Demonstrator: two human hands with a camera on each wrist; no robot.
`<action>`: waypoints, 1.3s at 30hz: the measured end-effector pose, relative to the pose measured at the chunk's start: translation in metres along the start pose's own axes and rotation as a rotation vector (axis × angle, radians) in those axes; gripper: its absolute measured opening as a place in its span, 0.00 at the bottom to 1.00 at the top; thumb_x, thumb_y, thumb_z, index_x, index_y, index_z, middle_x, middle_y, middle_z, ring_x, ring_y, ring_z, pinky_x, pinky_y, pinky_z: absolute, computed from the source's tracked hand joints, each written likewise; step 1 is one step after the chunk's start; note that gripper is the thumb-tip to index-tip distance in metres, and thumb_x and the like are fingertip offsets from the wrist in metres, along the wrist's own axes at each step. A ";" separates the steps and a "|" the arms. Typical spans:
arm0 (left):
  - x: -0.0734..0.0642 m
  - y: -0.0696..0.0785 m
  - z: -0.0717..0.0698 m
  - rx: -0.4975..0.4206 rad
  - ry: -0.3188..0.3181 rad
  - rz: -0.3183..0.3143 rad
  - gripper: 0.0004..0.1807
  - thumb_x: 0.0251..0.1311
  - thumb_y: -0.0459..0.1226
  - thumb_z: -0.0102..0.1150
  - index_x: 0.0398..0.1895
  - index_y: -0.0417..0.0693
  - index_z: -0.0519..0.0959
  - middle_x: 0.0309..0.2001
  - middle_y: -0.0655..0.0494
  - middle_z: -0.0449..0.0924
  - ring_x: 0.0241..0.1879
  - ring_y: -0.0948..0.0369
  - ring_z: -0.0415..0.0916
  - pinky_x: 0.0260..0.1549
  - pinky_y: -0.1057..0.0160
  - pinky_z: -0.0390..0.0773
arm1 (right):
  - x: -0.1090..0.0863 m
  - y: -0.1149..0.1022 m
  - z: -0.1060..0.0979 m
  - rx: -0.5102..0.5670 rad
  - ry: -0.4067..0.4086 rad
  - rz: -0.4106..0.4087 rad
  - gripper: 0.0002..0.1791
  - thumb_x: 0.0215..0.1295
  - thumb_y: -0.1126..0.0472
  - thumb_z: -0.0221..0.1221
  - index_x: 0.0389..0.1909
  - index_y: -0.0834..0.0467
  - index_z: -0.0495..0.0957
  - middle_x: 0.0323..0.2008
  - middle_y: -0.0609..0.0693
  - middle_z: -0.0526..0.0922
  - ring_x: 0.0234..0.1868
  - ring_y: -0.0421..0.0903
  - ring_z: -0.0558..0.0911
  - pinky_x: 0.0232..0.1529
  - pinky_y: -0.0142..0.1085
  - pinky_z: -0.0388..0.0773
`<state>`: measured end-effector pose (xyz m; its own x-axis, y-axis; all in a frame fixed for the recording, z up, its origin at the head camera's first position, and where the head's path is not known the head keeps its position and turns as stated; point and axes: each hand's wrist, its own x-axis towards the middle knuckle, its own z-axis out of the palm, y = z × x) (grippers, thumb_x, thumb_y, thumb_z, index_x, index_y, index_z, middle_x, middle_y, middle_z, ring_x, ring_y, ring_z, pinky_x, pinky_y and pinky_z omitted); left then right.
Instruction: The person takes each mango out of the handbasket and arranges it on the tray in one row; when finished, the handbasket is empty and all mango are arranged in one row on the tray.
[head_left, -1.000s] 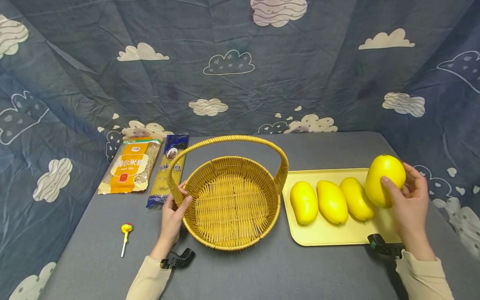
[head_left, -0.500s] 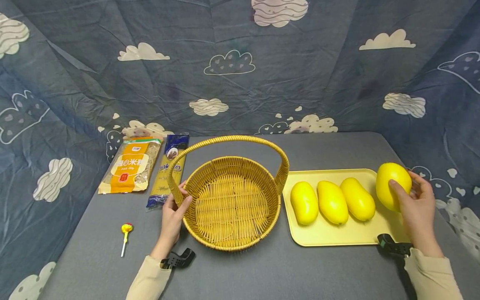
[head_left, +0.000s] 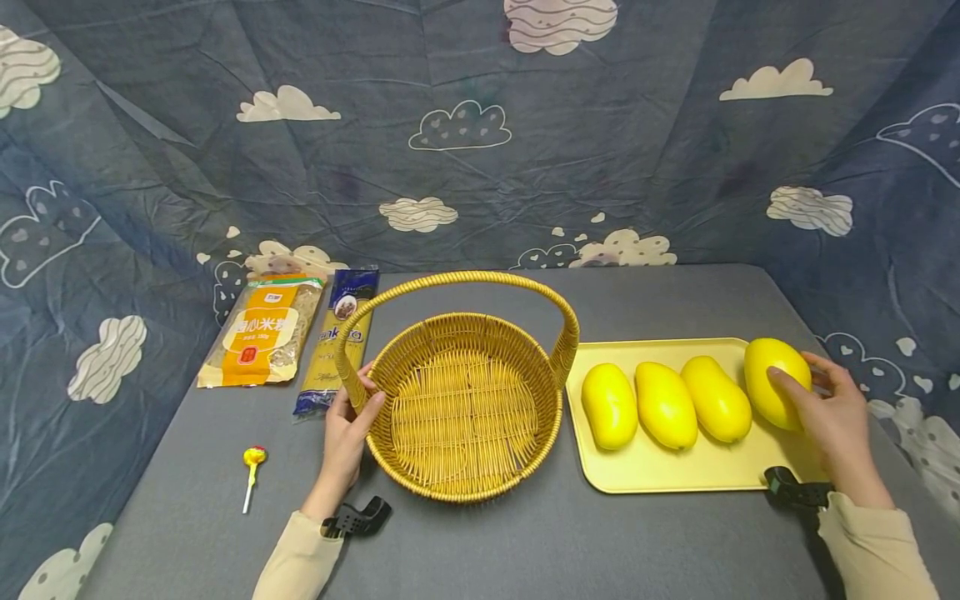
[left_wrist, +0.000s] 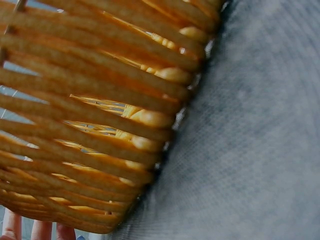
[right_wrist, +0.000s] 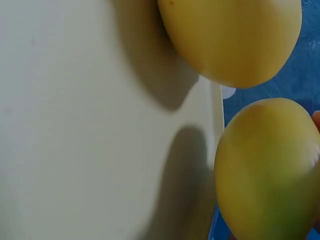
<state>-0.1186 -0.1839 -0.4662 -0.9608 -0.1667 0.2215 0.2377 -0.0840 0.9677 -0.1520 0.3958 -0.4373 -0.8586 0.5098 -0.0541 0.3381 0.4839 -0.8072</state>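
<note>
My left hand [head_left: 344, 443] grips the left rim of a round wicker basket [head_left: 465, 408] with a tall arched handle, thumb over the inside. In the left wrist view the woven wall of the basket [left_wrist: 150, 95] fills the left half, and a few fingertips [left_wrist: 41, 230] show below it. Over the right end of a pale yellow tray [head_left: 652, 477], my right hand [head_left: 838, 425] holds a yellow mango [head_left: 772, 379]. Whether this mango touches the tray, I cannot tell. Three more mangoes [head_left: 666, 406] lie in a row to its left. The right wrist view shows the held mango [right_wrist: 270, 170] beside another mango [right_wrist: 235, 40].
Left of the basket lie an orange-and-clear food packet [head_left: 258, 332] and a blue-ended pasta packet [head_left: 330, 346]. A lollipop [head_left: 252, 475] lies nearer the front left of the grey tabletop [head_left: 525, 550]. A cloud-patterned cloth [head_left: 465, 192] hangs behind.
My right hand has lowered the mango towards the right end of the tray, after first shifting right and then slightly back left. My left hand and the basket have stayed put.
</note>
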 end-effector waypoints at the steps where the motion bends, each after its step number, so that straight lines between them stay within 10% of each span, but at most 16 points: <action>1: 0.000 0.000 0.000 0.002 0.001 -0.001 0.16 0.63 0.29 0.56 0.49 0.27 0.66 0.66 0.48 0.64 0.65 0.53 0.59 0.57 0.66 0.63 | -0.001 -0.001 0.000 -0.014 -0.013 -0.003 0.41 0.61 0.42 0.60 0.71 0.54 0.57 0.59 0.60 0.62 0.49 0.50 0.64 0.40 0.29 0.63; 25: 0.001 -0.001 -0.001 0.010 0.005 -0.001 0.14 0.63 0.28 0.56 0.48 0.29 0.67 0.65 0.49 0.64 0.64 0.54 0.59 0.57 0.64 0.63 | 0.006 0.000 -0.002 -0.125 -0.211 -0.019 0.47 0.64 0.38 0.53 0.70 0.69 0.50 0.62 0.73 0.58 0.52 0.64 0.64 0.29 0.28 0.64; 39: 0.000 -0.002 -0.001 -0.002 -0.008 -0.004 0.16 0.63 0.29 0.56 0.48 0.28 0.66 0.65 0.50 0.64 0.65 0.54 0.59 0.57 0.64 0.63 | 0.008 -0.003 -0.006 -0.148 -0.284 0.006 0.49 0.66 0.36 0.47 0.70 0.70 0.44 0.64 0.77 0.52 0.59 0.71 0.59 0.49 0.59 0.65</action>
<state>-0.1192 -0.1848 -0.4682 -0.9629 -0.1582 0.2184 0.2339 -0.0868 0.9684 -0.1578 0.4030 -0.4312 -0.9227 0.3038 -0.2374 0.3779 0.5907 -0.7129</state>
